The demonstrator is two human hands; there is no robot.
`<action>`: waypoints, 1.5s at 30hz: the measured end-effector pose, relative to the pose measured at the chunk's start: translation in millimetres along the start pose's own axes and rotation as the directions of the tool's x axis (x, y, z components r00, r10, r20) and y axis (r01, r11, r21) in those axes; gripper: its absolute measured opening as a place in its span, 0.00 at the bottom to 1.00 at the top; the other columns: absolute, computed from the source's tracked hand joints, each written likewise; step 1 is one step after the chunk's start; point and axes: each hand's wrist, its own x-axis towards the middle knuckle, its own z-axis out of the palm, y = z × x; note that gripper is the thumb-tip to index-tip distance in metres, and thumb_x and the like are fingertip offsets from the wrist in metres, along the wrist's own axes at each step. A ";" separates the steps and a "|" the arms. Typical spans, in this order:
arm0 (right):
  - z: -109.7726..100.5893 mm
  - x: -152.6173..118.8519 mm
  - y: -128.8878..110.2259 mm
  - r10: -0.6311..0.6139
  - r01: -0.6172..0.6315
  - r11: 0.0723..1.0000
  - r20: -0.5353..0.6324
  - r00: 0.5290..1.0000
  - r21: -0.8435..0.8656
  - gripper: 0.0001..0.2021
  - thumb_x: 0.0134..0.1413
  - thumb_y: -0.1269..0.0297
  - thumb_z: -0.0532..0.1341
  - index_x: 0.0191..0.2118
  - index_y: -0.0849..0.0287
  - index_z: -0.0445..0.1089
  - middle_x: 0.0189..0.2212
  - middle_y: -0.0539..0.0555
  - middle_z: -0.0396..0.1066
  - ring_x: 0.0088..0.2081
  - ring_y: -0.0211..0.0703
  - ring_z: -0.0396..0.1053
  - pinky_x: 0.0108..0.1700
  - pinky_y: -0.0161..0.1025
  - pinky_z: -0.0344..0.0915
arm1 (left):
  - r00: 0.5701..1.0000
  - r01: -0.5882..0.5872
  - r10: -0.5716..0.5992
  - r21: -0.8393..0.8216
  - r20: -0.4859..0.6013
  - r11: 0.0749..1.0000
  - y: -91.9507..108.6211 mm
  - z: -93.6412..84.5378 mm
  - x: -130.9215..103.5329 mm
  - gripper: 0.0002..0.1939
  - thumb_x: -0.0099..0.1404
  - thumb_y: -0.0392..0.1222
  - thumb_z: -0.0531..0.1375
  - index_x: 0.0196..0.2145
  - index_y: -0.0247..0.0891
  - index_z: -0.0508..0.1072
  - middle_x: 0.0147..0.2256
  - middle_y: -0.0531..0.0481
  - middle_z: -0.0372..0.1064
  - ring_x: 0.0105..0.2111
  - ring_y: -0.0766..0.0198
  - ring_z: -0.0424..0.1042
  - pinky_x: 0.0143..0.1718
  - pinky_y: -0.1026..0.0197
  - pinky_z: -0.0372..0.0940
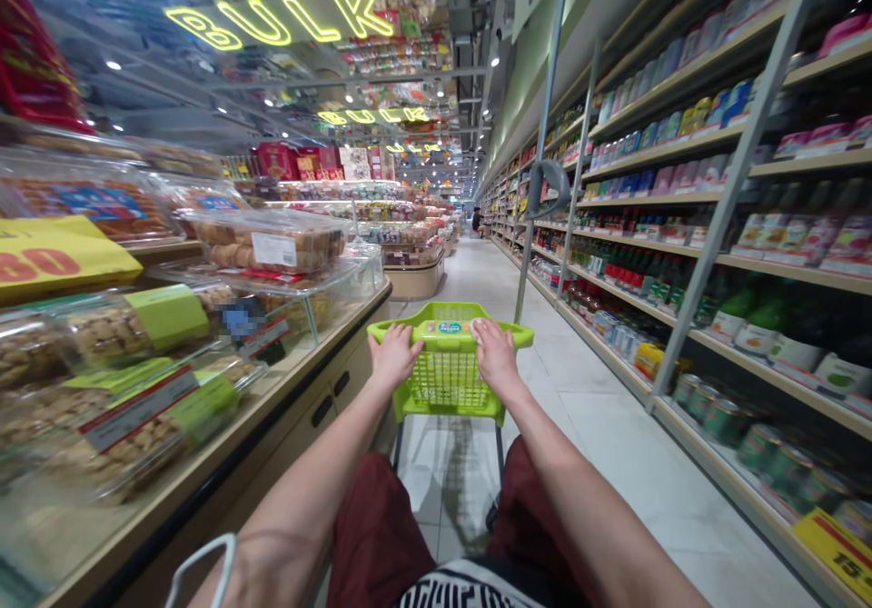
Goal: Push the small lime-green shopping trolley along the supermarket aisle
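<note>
A bright green shopping cart with a mesh basket stands upright in front of me at the centre. My left hand is wrapped over the left part of its handle. On the right part of the handle rests my right hand, closed round the bar, with a small whitish thing showing by its fingertips. A colourful label sits on the handle between both hands. The inside of the basket is mostly hidden behind the handle and its mesh wall.
On the left, a counter holds packaged baked goods. Tall shelves of bottles and cans line the right side, with a metal pole beside them. A tiled aisle runs ahead, with a distant person.
</note>
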 end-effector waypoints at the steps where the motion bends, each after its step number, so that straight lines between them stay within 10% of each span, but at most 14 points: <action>1: -3.7 0.1 5.3 0.035 -0.036 0.999 -0.023 0.999 -0.024 0.26 0.46 0.78 0.48 0.53 0.58 0.61 0.56 0.57 0.58 0.58 0.49 0.50 0.56 0.55 0.47 | 1.000 -0.017 0.017 0.003 -0.006 1.000 -1.6 0.0 -0.9 0.19 0.64 0.47 0.47 0.50 0.41 0.63 0.55 0.43 0.60 0.57 0.53 0.53 0.55 0.34 0.36; 7: -30.7 3.2 51.3 0.267 -0.286 0.955 -0.188 0.945 -0.080 0.20 0.51 0.72 0.48 0.51 0.63 0.63 0.55 0.64 0.58 0.57 0.54 0.51 0.53 0.57 0.49 | 0.996 -0.048 0.049 0.018 -0.079 0.999 -10.1 5.8 -5.7 0.18 0.64 0.46 0.47 0.51 0.42 0.63 0.54 0.43 0.61 0.57 0.55 0.53 0.57 0.37 0.33; 17: 9.6 -7.4 -2.4 -0.096 0.096 0.995 -0.113 0.989 -0.007 0.25 0.46 0.78 0.48 0.53 0.61 0.61 0.54 0.60 0.60 0.56 0.47 0.54 0.54 0.49 0.52 | 0.989 -0.094 0.105 0.108 -0.105 0.990 -4.0 -2.1 -7.4 0.15 0.64 0.49 0.48 0.45 0.43 0.66 0.47 0.46 0.68 0.48 0.55 0.63 0.56 0.37 0.39; 25: -3.6 6.7 50.2 0.092 -0.108 0.993 -0.274 0.957 -0.042 0.21 0.48 0.73 0.48 0.50 0.62 0.63 0.53 0.65 0.59 0.55 0.53 0.54 0.51 0.54 0.55 | 0.986 -0.095 0.113 0.142 -0.123 0.985 2.6 -5.7 -11.8 0.16 0.64 0.50 0.48 0.42 0.42 0.68 0.41 0.47 0.70 0.44 0.56 0.65 0.56 0.39 0.40; 35: 15.9 1.9 11.1 -0.137 0.152 0.987 -0.224 0.965 0.048 0.25 0.45 0.77 0.48 0.51 0.64 0.63 0.52 0.61 0.60 0.54 0.47 0.57 0.55 0.46 0.56 | 0.984 -0.087 0.106 0.134 -0.145 0.987 24.0 2.1 -17.0 0.17 0.61 0.52 0.52 0.42 0.40 0.68 0.39 0.45 0.68 0.44 0.55 0.64 0.55 0.43 0.46; 45: 16.1 14.4 30.3 0.057 -0.040 0.997 -0.248 0.967 0.073 0.25 0.45 0.77 0.48 0.51 0.66 0.63 0.51 0.64 0.61 0.54 0.50 0.57 0.54 0.48 0.57 | 0.981 -0.002 0.007 0.026 -0.192 1.000 -0.4 5.7 -20.4 0.18 0.61 0.47 0.52 0.46 0.38 0.66 0.48 0.42 0.66 0.51 0.53 0.60 0.56 0.40 0.43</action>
